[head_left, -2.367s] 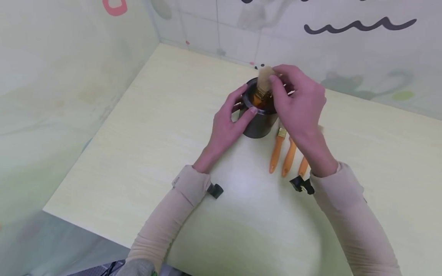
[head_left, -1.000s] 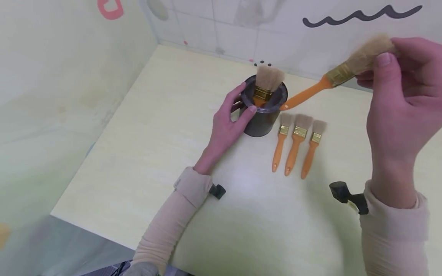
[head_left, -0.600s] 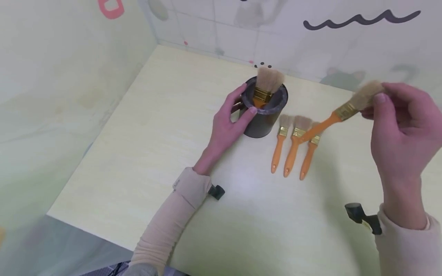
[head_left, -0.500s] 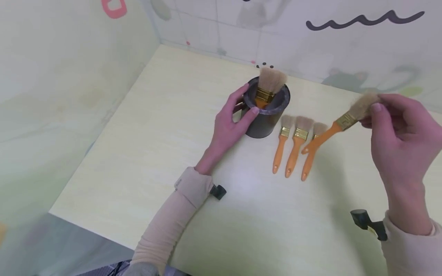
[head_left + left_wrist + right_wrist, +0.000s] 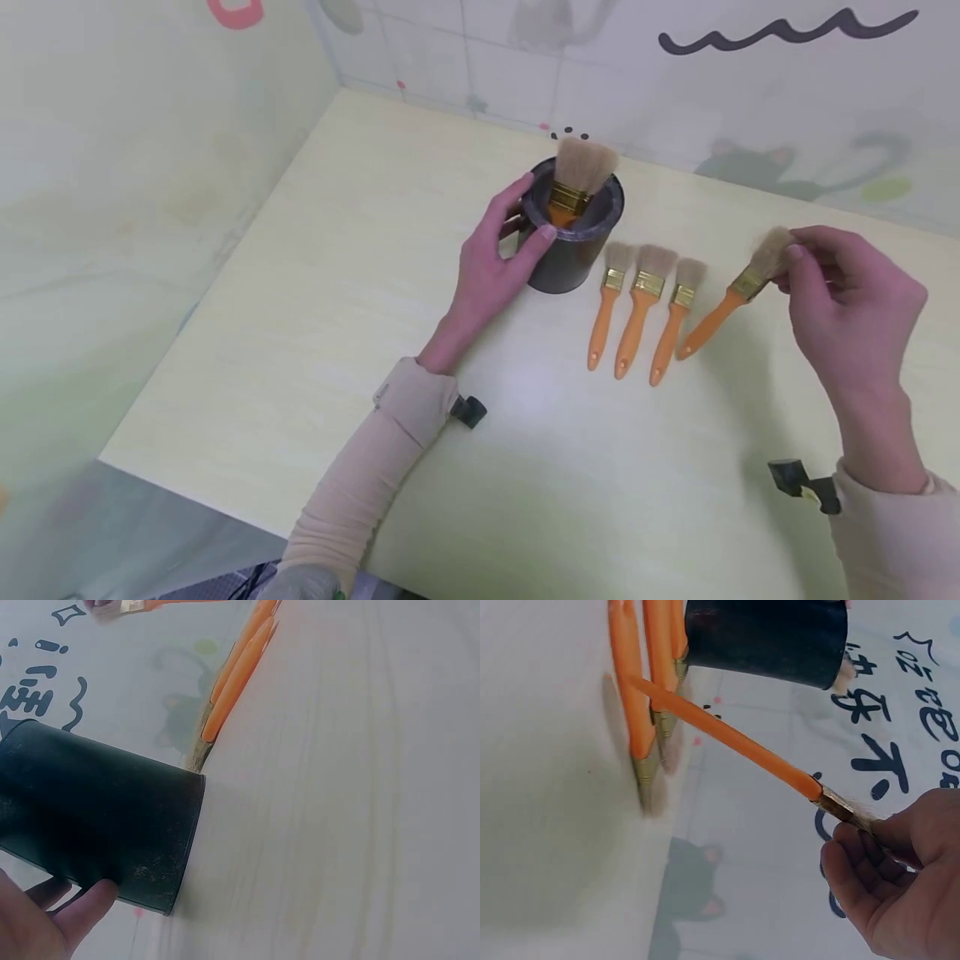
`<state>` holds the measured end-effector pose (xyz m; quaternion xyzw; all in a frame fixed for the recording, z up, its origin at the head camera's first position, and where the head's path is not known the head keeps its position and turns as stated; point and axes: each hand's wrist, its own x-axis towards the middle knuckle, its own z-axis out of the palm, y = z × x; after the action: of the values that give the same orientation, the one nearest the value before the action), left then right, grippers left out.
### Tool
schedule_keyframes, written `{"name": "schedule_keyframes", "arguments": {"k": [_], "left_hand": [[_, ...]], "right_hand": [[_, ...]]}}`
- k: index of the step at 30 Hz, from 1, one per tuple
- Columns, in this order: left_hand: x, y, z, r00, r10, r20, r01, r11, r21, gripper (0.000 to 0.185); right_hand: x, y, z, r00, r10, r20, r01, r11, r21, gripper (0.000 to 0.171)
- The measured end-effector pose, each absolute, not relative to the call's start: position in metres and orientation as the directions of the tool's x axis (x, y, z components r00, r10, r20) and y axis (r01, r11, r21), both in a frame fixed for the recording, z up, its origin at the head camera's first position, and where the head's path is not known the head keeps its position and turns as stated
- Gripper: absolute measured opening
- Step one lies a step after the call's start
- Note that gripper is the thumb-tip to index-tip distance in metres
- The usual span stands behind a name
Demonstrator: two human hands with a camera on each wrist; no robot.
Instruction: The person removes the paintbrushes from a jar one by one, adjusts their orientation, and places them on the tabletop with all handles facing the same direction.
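My left hand grips the side and rim of a dark can, thumb on the near rim. A wide paintbrush stands in the can, bristles up. Over to the right, my right hand pinches another paintbrush by its bristles, its orange handle slanting down to the left. Three paintbrushes lie side by side on the table between the can and that hand, bristles pointing away from me. In the right wrist view the held paintbrush crosses in front of the lying ones.
The pale table meets a printed wall behind the can, and a second wall rises on the left. Its front left edge runs diagonally near my left forearm. A small black camera mount sits at each wrist.
My right hand has come out of the can with a paintbrush, swung right, then lowered it beside the lying brushes. The left hand keeps its place on the can.
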<state>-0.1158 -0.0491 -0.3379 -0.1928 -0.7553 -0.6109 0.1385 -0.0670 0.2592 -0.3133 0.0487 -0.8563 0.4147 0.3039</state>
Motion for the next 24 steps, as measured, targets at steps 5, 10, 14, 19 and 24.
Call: {"name": "schedule_keyframes", "arguments": {"k": [5, 10, 14, 19, 24], "left_hand": [[-0.117, -0.05, -0.339, -0.887, 0.129, 0.443, 0.459, 0.164, 0.873, 0.053], [-0.118, -0.05, -0.34, -0.884, 0.126, 0.449, 0.465, 0.157, 0.871, 0.053], [-0.117, -0.05, -0.341, -0.884, 0.118, 0.453, 0.467, 0.153, 0.871, 0.053], [-0.116, -0.051, -0.34, -0.886, 0.118, 0.449, 0.463, 0.154, 0.873, 0.053], [-0.117, -0.05, -0.339, -0.889, 0.125, 0.44, 0.455, 0.15, 0.878, 0.053]], "right_hand": [[-0.068, 0.267, -0.326, -0.852, 0.162, 0.497, -0.257, 0.699, -0.668, 0.017], [-0.071, 0.272, -0.335, -0.873, 0.181, 0.453, -0.204, 0.71, -0.675, 0.018], [-0.075, 0.274, -0.34, -0.89, 0.193, 0.414, -0.161, 0.715, -0.681, 0.018], [-0.08, 0.275, -0.347, -0.897, 0.192, 0.397, -0.138, 0.734, -0.665, 0.019], [-0.082, 0.279, -0.359, -0.91, 0.181, 0.373, -0.111, 0.761, -0.639, 0.021]]}}
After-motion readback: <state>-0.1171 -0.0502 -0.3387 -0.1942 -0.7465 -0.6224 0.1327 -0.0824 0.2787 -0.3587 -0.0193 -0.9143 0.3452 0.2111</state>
